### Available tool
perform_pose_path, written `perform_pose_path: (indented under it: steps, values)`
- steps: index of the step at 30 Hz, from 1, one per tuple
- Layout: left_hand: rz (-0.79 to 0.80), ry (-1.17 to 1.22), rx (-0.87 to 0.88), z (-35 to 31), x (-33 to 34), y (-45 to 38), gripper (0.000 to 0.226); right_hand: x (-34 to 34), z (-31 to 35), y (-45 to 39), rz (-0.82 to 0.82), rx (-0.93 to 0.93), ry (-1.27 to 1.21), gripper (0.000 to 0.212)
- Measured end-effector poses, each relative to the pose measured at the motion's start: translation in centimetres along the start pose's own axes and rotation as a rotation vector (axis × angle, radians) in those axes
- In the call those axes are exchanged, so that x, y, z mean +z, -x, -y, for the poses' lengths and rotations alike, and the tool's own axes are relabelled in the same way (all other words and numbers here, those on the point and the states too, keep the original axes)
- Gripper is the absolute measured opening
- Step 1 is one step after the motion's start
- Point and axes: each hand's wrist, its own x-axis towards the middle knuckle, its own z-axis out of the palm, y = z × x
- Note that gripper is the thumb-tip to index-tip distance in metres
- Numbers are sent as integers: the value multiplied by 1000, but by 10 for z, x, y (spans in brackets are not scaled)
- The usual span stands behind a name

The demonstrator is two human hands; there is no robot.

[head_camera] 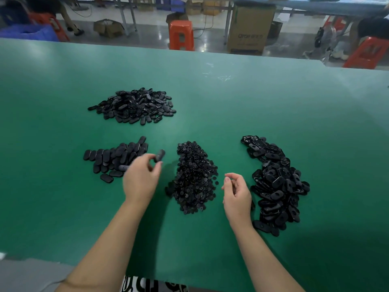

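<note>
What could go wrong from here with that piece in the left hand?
The left hand only pinches the oval piece at the fingertips; it could slip into the small-parts heap beside it rather than the stacked pile. The right hand, hovering close, might scatter that heap.

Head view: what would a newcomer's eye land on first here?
Four heaps of small black plastic parts dot the green table: oval pieces far left, stacked oval caps near left, tiny round discs in the middle, open oval shells on the right. The left hand pinches one blurred black oval cap above the stacked caps; the right hand, loosely curled, hangs beside the discs.
</note>
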Motion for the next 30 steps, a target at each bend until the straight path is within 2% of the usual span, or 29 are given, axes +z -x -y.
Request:
perform_pose_path:
  steps: [3,7,10,12,14,17,20,23,26,30]
  values:
    - [-112,7,-197,40,-22,-14,28,0,1,0,8,1,27,12]
    - [-218,-10,-362,80,-40,-29,33,1,2,0,11,0,41,12]
    - [-226,-11,-410,93,-44,-41,35,1,3,1,16,1,55,11]
    - [-173,-45,-424,94,-45,-48,38,1,4,1,20,1,62,11]
    - [-129,-81,-411,91,-44,-51,44,1,4,1,18,-1,66,11]
    - [-158,-20,-324,78,-37,-46,35,2,4,1,16,-3,71,12]
    - [-121,47,-126,53,-21,-32,24,2,4,1,20,-1,82,12]
    - [14,63,41,20,4,-13,20,2,5,2,24,3,95,14]
    - [122,86,52,-2,29,6,21,2,8,2,32,-7,116,16]
    - [148,174,-33,-3,48,17,18,2,11,4,72,-17,136,20]
